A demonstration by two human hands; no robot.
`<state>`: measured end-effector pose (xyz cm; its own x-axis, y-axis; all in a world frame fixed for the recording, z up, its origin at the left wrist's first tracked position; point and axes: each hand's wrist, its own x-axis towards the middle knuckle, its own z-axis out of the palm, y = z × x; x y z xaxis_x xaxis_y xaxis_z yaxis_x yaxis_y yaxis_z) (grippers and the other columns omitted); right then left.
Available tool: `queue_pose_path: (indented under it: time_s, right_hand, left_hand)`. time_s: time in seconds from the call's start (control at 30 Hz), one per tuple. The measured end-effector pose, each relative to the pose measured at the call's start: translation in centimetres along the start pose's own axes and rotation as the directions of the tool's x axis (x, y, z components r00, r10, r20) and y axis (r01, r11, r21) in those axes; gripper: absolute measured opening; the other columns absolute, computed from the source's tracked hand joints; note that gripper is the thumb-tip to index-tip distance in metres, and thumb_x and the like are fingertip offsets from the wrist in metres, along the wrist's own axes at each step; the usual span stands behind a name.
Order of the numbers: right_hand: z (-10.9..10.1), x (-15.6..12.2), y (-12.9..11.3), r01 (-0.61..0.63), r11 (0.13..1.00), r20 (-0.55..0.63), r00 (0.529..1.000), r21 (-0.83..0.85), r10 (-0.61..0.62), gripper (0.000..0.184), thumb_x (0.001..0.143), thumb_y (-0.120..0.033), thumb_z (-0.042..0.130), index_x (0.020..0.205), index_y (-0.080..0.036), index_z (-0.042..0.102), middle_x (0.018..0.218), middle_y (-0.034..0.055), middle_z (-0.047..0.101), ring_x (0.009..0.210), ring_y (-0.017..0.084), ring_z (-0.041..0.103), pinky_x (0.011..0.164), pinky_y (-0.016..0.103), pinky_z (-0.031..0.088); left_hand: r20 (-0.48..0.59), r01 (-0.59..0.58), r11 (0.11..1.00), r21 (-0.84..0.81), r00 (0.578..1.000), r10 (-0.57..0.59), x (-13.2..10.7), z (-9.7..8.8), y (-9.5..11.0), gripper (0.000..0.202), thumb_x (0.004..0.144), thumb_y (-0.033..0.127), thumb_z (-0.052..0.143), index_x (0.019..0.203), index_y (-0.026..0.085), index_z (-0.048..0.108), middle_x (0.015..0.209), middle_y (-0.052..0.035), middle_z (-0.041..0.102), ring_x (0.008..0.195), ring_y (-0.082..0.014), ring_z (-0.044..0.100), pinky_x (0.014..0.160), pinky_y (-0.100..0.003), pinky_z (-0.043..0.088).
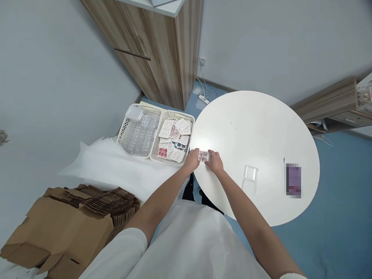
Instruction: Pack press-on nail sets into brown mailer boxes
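Both hands are on one thing in the head view: left hand (192, 160) and right hand (215, 162) each pinch a side of a small card (202, 156) with rows of pinkish bits on it. It's at the 9 o'clock edge of the round white table (255, 131); can't tell if it's touching the top. Going clockwise from the card, a clear case (251, 174) lies on the table at 4, looks open, and a blurred-out purple thing (294, 180) sits farther out. Brown cardboard (66, 224) is piled at 8. Basket of clear cases (124, 128) between 9 and 10, basket of cards (166, 160) touching it, around 10.
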<state>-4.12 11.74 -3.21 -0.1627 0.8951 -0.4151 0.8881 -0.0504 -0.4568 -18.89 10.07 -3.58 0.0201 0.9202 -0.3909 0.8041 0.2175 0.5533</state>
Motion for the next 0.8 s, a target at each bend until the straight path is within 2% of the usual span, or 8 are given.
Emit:
queue_pose_path:
  time_s: [0.13, 0.33, 0.5, 0.67, 0.8]
  right_hand:
    - [0.1, -0.3, 0.0, 0.028, 0.999, -0.035, 0.999, 0.024, -0.027, 0.055, 0.067, -0.025, 0.058, 0.118, -0.025, 0.038, 0.108, 0.0061, 0.044, 0.092, 0.019, 0.051, 0.068, 0.028, 0.043]
    - [0.5, -1.0, 0.6, 0.121, 0.983, -0.078, 0.991, 0.136, -0.111, 0.052, 0.069, -0.020, 0.052, 0.119, -0.022, 0.036, 0.100, 0.0042, 0.051, 0.089, 0.017, 0.050, 0.069, 0.030, 0.044]
    - [0.5, -2.0, 1.7, 0.163, 0.953, -0.111, 0.984, 0.256, -0.139, 0.054, 0.070, -0.021, 0.052, 0.121, -0.020, 0.035, 0.097, 0.0044, 0.051, 0.080, 0.015, 0.050, 0.074, 0.032, 0.045]
    - [-1.1, -4.1, 3.4, 0.202, 0.928, -0.088, 0.979, 0.313, -0.184, 0.062, 0.069, -0.024, 0.055, 0.126, -0.022, 0.030, 0.100, 0.0049, 0.049, 0.078, 0.015, 0.050, 0.074, 0.034, 0.046]
    - [-2.6, -6.8, 5.4, 0.207, 0.931, -0.083, 0.978, 0.300, -0.191, 0.063, 0.072, -0.025, 0.052, 0.129, -0.025, 0.026, 0.101, 0.0047, 0.047, 0.082, 0.016, 0.050, 0.075, 0.036, 0.046]
  left_hand:
    - [-0.022, -0.020, 0.999, -0.041, 1.000, 0.019, -0.2, -0.1, 0.1, 0.060, 0.065, 0.008, 0.057, 0.120, 0.019, 0.034, 0.109, -0.0103, 0.045, 0.094, -0.0216, 0.051, 0.073, -0.029, 0.041]
    - [-0.104, -0.139, 0.985, -0.103, 0.986, 0.129, -0.9, 0.6, -0.4, 0.063, 0.066, 0.005, 0.055, 0.123, 0.017, 0.031, 0.110, -0.0109, 0.045, 0.104, -0.0228, 0.045, 0.086, -0.034, 0.038]
    - [-0.094, -0.207, 0.973, -0.101, 0.976, 0.197, -1.6, 0.9, -0.3, 0.066, 0.067, 0.005, 0.055, 0.126, 0.017, 0.028, 0.110, -0.0096, 0.046, 0.105, -0.0228, 0.044, 0.088, -0.036, 0.038]
    - [-0.033, -0.277, 0.954, -0.119, 0.961, 0.275, -2.6, 0.7, 1.1, 0.065, 0.068, 0.011, 0.056, 0.126, 0.019, 0.027, 0.104, -0.0077, 0.048, 0.100, -0.0220, 0.047, 0.084, -0.036, 0.041]
    - [0.000, -0.345, 0.928, -0.138, 0.937, 0.348, -3.8, 1.1, 3.2, 0.064, 0.069, 0.016, 0.058, 0.126, 0.019, 0.029, 0.103, -0.0072, 0.049, 0.097, -0.0211, 0.048, 0.082, -0.035, 0.042]
